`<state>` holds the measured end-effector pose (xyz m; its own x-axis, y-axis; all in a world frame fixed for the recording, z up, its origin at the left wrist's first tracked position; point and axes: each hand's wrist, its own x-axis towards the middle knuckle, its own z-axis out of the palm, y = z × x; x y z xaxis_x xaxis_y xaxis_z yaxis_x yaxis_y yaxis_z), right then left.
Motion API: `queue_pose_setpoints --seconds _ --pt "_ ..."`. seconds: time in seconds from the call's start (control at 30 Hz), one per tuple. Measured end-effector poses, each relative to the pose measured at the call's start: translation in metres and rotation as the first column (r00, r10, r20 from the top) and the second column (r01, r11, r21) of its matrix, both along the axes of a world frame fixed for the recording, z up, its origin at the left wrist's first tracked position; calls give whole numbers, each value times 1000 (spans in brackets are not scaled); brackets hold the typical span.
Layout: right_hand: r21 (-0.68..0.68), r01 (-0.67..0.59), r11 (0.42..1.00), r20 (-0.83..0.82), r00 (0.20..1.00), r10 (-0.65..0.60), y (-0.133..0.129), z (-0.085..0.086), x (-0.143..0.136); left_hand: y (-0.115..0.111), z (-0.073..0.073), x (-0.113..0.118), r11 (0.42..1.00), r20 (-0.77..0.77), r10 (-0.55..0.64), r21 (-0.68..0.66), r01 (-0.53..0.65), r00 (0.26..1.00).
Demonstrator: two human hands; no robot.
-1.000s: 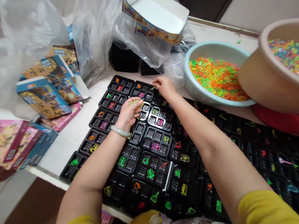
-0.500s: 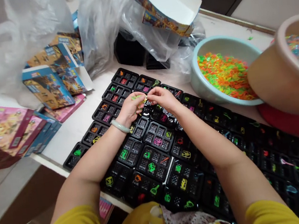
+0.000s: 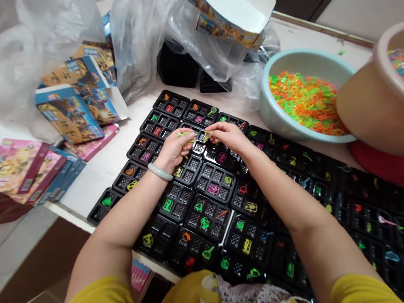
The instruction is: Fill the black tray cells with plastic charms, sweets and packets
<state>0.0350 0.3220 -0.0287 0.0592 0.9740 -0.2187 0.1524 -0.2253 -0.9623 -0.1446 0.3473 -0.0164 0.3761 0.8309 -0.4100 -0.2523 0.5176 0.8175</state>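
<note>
Rows of black compartment trays (image 3: pixel 212 185) cover the table, many holding small green, orange, yellow, pink or red plastic pieces. My left hand (image 3: pixel 176 150), with a pale bangle on the wrist, is closed on yellow-green pieces (image 3: pixel 183 134) above the upper trays. Just to its right, my right hand (image 3: pixel 227 135) pinches a small yellow piece (image 3: pixel 207 134) between thumb and fingertips. A small gap separates the two hands.
A light blue basin (image 3: pixel 266 107) of orange and green pieces stands at the right, beside a beige tub (image 3: pixel 363 93) and a red container (image 3: pixel 384 166). Printed boxes (image 3: pixel 69 112) lie at the left, below clear plastic bags (image 3: pixel 140 34). An open carton (image 3: pixel 233 1) stands at the back.
My right hand has moved slightly right, away from my left hand, with the small yellow piece now visible in its fingers. The whole view has shifted slightly.
</note>
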Motion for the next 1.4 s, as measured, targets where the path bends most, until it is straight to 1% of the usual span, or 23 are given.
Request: queue_pose_setpoints --seconds 0.07,0.1,0.17,0.2,0.3,0.33,0.37,0.4,0.43,0.47,0.53,0.57,0.63,0.73,0.8,0.9,1.0,1.07,1.1,1.17,1.23,1.33,1.4 --pt "79 -72 994 251 967 50 4 0 4 0 2 -2 1000 4 4 -1 -4 1000" --pt "122 -128 984 397 915 70 7 1 5 0 4 -2 1000 3 8 -3 -8 1000" --pt "153 -274 949 651 751 112 15 4 3 0 7 -4 1000 -6 14 -8 -15 1000" --pt "131 -352 927 741 655 144 19 6 0 0 8 -5 1000 -13 15 -11 -15 1000" --pt "-5 -515 857 884 398 245 29 12 -9 -2 10 -10 1000 -26 12 -16 -13 1000" --pt "-32 -540 841 900 350 259 30 14 -13 -3 10 -12 1000 -27 8 -17 -8 1000" --pt "-30 -550 835 905 340 256 31 16 -16 -4 10 -15 1000 -25 0 -19 -1 1000" --pt "5 -544 839 897 374 237 29 17 -19 -5 9 -19 1000 -21 -11 -21 11 1000" --pt "66 -520 852 869 450 207 27 18 -21 -6 8 -22 999 -14 -25 -23 24 1000" --pt "131 -478 869 810 557 184 23 19 -24 -8 8 -24 999 -7 -36 -24 36 999" --pt "197 -375 906 595 780 193 12 19 -31 -12 7 -28 999 9 -50 -18 51 999" --pt "187 -335 924 457 862 220 6 18 -35 -15 7 -28 998 16 -55 -12 55 998" --pt "132 -285 949 192 947 258 -5 17 -41 -20 8 -29 998 21 -62 3 62 998" --pt "83 -234 969 -19 972 236 -21 13 -44 -28 9 -30 996 11 -88 8 88 996" --pt "97 -208 973 2 978 209 -29 10 -40 -31 9 -34 995 -11 -102 -5 102 995" --pt "134 -205 970 249 954 167 -39 5 -31 -36 7 -47 993 -40 -117 -35 116 992" --pt "113 -294 949 535 823 192 -47 3 -28 -43 6 -60 992 -50 -119 -43 117 992" --pt "115 -343 932 625 755 201 -51 5 -32 -50 8 -66 991 -70 -132 -32 130 989" --pt "132 -346 929 622 759 194 -53 7 -36 -54 9 -68 988 -83 -151 -30 149 985" --pt "175 -320 931 511 838 192 -59 11 -47 -63 13 -70 980 -101 -200 -37 197 974" --pt "166 -296 941 290 926 240 -65 15 -61 -72 16 -71 969 -96 -244 -57 239 965" --pt "77 -282 956 -16 959 284 -78 17 -79 -85 19 -73 960 -73 -274 -79 269 959" --pt "31 -210 977 -128 969 212 -87 17 -85 -92 20 -77 954 -70 -293 -84 287 953"
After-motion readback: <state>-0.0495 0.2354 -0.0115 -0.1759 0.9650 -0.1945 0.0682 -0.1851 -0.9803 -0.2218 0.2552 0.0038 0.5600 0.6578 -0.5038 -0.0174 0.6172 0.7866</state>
